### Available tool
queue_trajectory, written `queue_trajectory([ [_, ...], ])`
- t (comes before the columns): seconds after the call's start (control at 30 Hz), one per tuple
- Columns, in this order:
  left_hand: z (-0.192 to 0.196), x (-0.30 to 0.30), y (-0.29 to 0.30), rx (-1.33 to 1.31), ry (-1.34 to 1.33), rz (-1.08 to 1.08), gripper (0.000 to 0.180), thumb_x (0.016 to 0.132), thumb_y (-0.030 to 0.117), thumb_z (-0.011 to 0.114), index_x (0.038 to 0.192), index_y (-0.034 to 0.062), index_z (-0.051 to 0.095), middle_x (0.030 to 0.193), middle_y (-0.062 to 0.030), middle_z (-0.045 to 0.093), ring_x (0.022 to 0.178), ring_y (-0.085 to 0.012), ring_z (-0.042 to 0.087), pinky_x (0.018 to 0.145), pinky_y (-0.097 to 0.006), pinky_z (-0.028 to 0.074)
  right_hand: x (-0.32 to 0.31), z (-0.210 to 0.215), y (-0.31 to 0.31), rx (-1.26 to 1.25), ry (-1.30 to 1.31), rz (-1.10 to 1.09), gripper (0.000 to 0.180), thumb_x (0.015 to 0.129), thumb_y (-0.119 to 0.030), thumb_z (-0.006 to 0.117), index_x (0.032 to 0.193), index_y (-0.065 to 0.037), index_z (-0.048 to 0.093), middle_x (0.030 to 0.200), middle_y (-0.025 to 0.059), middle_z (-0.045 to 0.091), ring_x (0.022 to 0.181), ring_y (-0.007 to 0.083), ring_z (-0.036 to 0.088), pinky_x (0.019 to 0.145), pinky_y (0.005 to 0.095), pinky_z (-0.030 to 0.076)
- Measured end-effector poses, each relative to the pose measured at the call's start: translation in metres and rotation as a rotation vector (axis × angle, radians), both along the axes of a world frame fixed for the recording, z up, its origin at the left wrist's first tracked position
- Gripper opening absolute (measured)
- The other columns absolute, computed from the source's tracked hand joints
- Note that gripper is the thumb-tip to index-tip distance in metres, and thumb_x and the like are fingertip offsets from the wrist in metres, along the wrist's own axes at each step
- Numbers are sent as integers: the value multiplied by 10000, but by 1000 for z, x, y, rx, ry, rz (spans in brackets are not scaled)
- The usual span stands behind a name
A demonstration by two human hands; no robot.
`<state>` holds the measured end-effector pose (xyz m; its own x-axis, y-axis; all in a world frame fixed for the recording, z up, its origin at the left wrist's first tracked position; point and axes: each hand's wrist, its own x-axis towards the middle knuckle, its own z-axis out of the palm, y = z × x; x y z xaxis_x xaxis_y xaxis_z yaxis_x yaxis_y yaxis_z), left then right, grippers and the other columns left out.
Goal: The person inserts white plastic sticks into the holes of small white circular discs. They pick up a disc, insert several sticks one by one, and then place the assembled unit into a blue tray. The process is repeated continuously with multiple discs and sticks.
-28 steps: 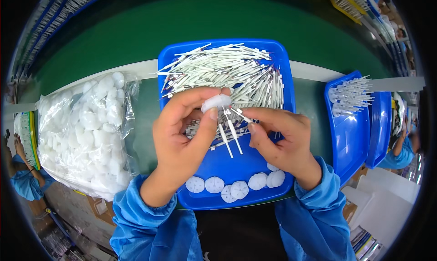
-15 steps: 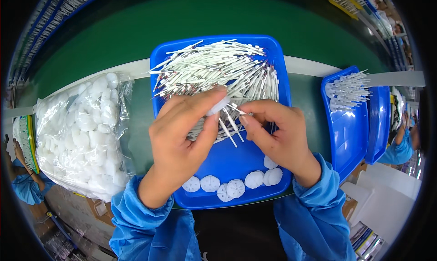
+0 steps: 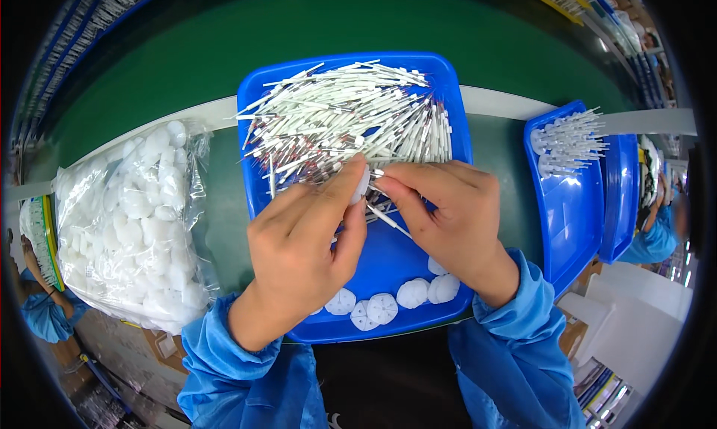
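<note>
My left hand (image 3: 299,242) is closed on a small white disc (image 3: 360,187), held edge-on between thumb and fingers. Thin white sticks (image 3: 388,221) poke out from the disc's right side. Close against it, my right hand (image 3: 459,216) pinches a thin white stick, mostly hidden by the fingertips. Both hands are over a blue tray (image 3: 373,268). A heap of thin white sticks with dark tips (image 3: 336,111) fills the tray's far part. Several white discs with small holes (image 3: 382,309) lie along its near edge.
A clear plastic bag of white discs (image 3: 131,220) lies to the left. On the right, another blue tray (image 3: 567,220) holds discs with sticks standing in them (image 3: 571,141). Behind runs a green surface (image 3: 336,22). People in blue sleeves (image 3: 651,238) are at both sides.
The disc in my left hand has turned more edge-on. My right fingertips have come up closer to it. The tray appears slightly higher and further left in the picture.
</note>
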<state>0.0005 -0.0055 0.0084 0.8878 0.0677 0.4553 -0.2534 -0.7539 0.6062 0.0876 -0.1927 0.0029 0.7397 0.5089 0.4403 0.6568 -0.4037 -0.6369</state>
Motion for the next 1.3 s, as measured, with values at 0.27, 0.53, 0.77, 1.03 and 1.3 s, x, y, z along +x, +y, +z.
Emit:
queue_trajectory([
  [0.27, -1, 4, 5, -226, 54, -39, 517, 812, 70, 909, 1312, 39, 783, 1136, -115, 819, 821, -253, 722, 721, -345, 585, -2, 2, -1, 43, 181, 1, 156, 873, -113, 894, 1010, -95, 821, 878, 65, 813, 693, 260, 745, 653, 357, 583],
  [0.53, 2, 9, 11, -236, -41, -106, 542, 742, 64, 949, 1258, 64, 784, 1220, -102, 762, 1080, -283, 706, 880, -384, 560, 13, 7, -5, 288, 220, 226, 319, 873, -5, 856, 1177, -35, 764, 991, 92, 784, 855, 205, 768, 798, 324, 600],
  [0.77, -3, 10, 8, -129, -146, -117, 594, 666, 31, 937, 1244, 82, 808, 1202, -64, 758, 1014, -270, 696, 864, -387, 543, 2, 1, -3, 380, 491, 251, 317, 900, 13, 851, 1187, -8, 717, 983, 67, 763, 930, 131, 747, 855, 296, 593],
  [1.03, -4, 9, 7, 7, -196, -131, 514, 704, 58, 929, 1203, 49, 807, 1200, -126, 763, 1033, -318, 695, 889, -405, 556, 0, -5, -6, 450, 619, 312, 322, 954, 26, 796, 1247, -12, 667, 1063, 52, 719, 995, 122, 711, 928, 304, 583],
  [1.3, -4, 8, 6, -49, -182, -126, 531, 693, 34, 947, 1205, 72, 814, 1233, -118, 750, 1039, -303, 689, 868, -378, 556, 1, -5, -9, 500, 700, 373, 339, 981, 51, 751, 1294, -7, 633, 1117, 50, 699, 1054, 123, 695, 972, 318, 576],
])
